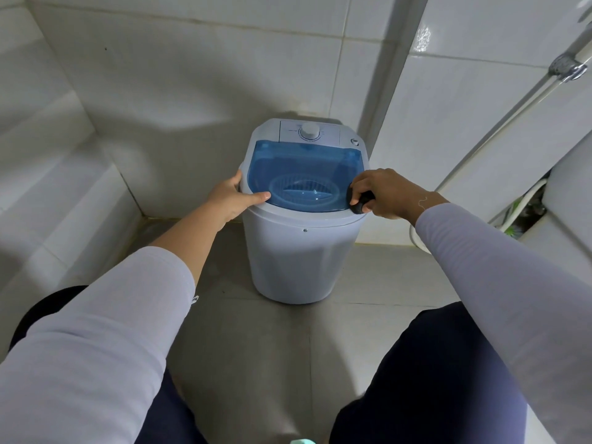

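A small white washing machine (298, 261) stands on the tiled floor in the corner, its blue see-through lid (304, 168) down. A white dial (309, 131) sits on the panel behind the lid. My left hand (232, 197) rests on the machine's left rim, thumb lying along the lid's front edge, fingers around the side. My right hand (387, 193) grips a black rounded object (360, 200) at the machine's right rim; what the object is cannot be told.
White tiled walls (192, 75) close in behind and to the left, with a low tiled ledge (57, 193) on the left. A shower hose and metal fitting (567, 67) run down the right wall. Grey floor tiles (256, 347) lie between my knees.
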A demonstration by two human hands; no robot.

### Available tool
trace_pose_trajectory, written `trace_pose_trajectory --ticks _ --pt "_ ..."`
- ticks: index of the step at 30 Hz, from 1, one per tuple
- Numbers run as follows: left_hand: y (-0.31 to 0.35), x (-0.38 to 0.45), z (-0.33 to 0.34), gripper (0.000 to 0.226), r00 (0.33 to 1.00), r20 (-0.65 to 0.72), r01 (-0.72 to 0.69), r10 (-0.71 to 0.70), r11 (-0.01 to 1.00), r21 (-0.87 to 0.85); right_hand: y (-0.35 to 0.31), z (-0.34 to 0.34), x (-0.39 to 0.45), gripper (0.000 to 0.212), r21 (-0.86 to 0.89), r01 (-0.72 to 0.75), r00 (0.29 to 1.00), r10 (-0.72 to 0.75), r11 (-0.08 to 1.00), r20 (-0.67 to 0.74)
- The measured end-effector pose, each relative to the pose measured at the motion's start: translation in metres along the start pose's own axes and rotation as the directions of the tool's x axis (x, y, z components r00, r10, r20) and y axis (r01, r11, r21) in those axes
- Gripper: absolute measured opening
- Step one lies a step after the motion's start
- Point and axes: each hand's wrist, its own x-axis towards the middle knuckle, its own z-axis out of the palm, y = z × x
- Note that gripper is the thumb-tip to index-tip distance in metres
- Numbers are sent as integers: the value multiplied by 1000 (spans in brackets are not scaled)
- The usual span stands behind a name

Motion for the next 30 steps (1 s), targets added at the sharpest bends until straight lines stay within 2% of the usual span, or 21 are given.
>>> trace_pose_trajectory --ticks 9,14,17,20,24,30 --pt "0 1 4 88 1000 -25 1 -1 1000 18 14 1 -1 23 -29 -38 999 38 999 -30" --pt "-2 4 5 96 1000 -22 22 -22 1000 -21 32 2 -11 24 -97 -133 991 132 986 -8" --pt "-3 5 5 96 999 -31 26 -27 1000 -5 32 -6 -7 24 -49 -150 988 147 988 -57" --pt "-2 6 6 93 999 -42 22 -22 1000 10 21 -19 9 27 8 -101 985 101 995 -140" --pt "-2 6 6 89 999 -45 14 -14 1000 8 -11 -22 36 42 100 23 990 -9 995 -140" --pt "-3 7 6 93 1000 -29 3 -3 1000 10 -58 -1 57 46 90 175 970 -156 980 -184"
